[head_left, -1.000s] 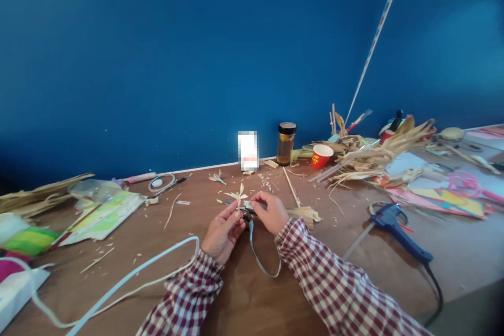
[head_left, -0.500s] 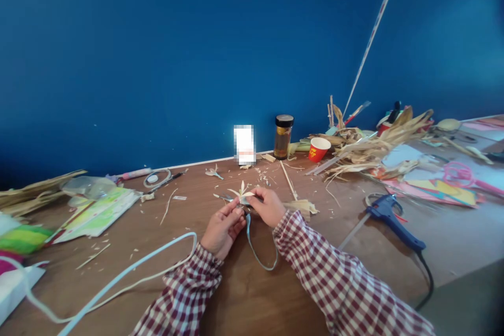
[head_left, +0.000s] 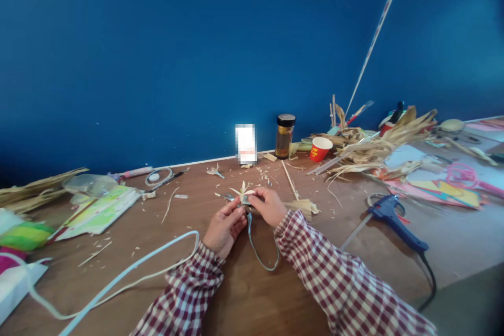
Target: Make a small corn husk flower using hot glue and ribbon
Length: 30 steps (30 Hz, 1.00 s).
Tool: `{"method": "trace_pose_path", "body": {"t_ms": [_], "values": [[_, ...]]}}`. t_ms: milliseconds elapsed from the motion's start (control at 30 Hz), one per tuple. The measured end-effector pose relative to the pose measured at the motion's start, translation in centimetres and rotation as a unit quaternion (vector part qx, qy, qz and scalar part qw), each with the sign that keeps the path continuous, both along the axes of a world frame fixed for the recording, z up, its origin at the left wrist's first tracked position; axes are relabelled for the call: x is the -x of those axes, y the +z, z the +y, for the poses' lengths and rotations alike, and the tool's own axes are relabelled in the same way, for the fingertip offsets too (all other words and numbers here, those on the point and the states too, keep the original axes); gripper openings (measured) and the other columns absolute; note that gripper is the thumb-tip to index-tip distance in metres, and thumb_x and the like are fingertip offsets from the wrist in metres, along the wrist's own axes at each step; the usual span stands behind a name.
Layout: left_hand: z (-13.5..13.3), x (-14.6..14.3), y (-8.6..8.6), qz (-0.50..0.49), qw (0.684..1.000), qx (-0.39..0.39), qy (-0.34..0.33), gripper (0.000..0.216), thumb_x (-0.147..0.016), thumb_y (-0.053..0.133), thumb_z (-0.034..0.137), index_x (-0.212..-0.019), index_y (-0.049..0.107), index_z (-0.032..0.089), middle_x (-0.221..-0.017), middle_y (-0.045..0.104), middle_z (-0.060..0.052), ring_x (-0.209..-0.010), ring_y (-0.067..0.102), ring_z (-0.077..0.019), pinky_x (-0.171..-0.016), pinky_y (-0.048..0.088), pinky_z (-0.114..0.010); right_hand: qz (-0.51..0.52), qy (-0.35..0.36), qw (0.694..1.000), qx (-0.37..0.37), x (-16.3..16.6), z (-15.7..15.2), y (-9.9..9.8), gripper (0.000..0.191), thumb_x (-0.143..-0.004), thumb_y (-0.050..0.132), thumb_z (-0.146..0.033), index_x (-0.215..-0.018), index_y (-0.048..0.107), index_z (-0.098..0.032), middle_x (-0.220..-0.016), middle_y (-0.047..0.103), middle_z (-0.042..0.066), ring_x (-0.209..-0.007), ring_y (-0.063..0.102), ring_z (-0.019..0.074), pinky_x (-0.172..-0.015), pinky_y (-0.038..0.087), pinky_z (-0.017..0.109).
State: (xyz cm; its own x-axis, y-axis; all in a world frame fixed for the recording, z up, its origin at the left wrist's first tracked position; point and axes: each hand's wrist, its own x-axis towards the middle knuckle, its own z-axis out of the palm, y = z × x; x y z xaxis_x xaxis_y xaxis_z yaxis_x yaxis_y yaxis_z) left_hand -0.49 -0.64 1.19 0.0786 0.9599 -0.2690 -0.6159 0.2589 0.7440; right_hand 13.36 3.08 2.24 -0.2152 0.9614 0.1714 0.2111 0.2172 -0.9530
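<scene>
Left hand (head_left: 223, 227) and right hand (head_left: 271, 206) are met at table centre, fingertips pinched from both sides on a small straw flower (head_left: 243, 192), apparently so its petals stay spread. A pale blue ribbon (head_left: 260, 252) is hung in a loop from the pinch toward 6 o'clock. Straw scraps (head_left: 264, 174) are strewn at 12 o'clock, within reach. A dark-lidded jar (head_left: 284, 136) and red cup (head_left: 319, 148) are stood at 1 o'clock against the wall. A blue glue gun (head_left: 395, 220) is laid at 3 o'clock, well apart.
</scene>
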Motion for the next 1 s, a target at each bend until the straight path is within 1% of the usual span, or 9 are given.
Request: {"method": "trace_pose_path", "body": {"t_ms": [100,233,567,700,1000], "values": [[0.00,-0.01,-0.01,-0.004,1.000,-0.005,-0.005,0.035,-0.067,0.066,0.004,-0.100,0.061,0.014,-0.067,0.065,-0.001,-0.054,0.060,-0.0068,-0.055,0.052,-0.017,-0.005,0.003,1.000,0.000,0.03,-0.14,0.19,0.019,-0.078,0.051,-0.027,-0.079,0.064,-0.014,-0.077,0.065,0.003,-0.071,0.056,0.0134,-0.069,0.043,0.025],[-0.04,-0.01,-0.05,-0.003,1.000,-0.002,-0.005,0.034,-0.067,0.066,0.004,-0.099,0.061,0.013,-0.067,0.065,-0.001,-0.053,0.059,-0.0067,-0.055,0.052,-0.017,-0.010,0.000,1.000,0.000,0.01,-0.23,0.33,0.019,-0.078,0.051,-0.027,-0.078,0.064,-0.013,-0.075,0.065,0.003,-0.070,0.056,0.0134,-0.069,0.043,0.025],[0.02,-0.02,-0.23,-0.001,1.000,-0.007,-0.012,0.035,-0.066,0.068,0.005,-0.099,0.062,0.013,-0.067,0.065,-0.001,-0.053,0.058,-0.0061,-0.054,0.052,-0.016,-0.005,-0.003,1.000,-0.010,-0.02,-0.08,0.03,0.019,-0.078,0.051,-0.028,-0.078,0.063,-0.014,-0.073,0.064,0.003,-0.068,0.056,0.0129,-0.066,0.043,0.024],[0.02,0.03,-0.28,0.000,1.000,-0.006,-0.016,0.034,-0.066,0.068,0.006,-0.098,0.063,0.014,-0.067,0.064,-0.001,-0.053,0.058,-0.0060,-0.054,0.052,-0.016,-0.008,-0.003,1.000,-0.002,0.03,-0.09,-0.01,0.018,-0.078,0.051,-0.028,-0.076,0.062,-0.014,-0.073,0.064,0.002,-0.067,0.056,0.0126,-0.066,0.043,0.024],[0.02,0.03,-0.26,0.000,1.000,-0.011,-0.023,0.034,-0.064,0.070,0.007,-0.097,0.064,0.013,-0.067,0.065,-0.001,-0.053,0.059,-0.0064,-0.055,0.052,-0.016,-0.015,-0.002,1.000,-0.002,0.06,-0.05,-0.05,0.019,-0.078,0.050,-0.029,-0.075,0.062,-0.014,-0.076,0.065,0.003,-0.071,0.057,0.0134,-0.067,0.044,0.025]]}}
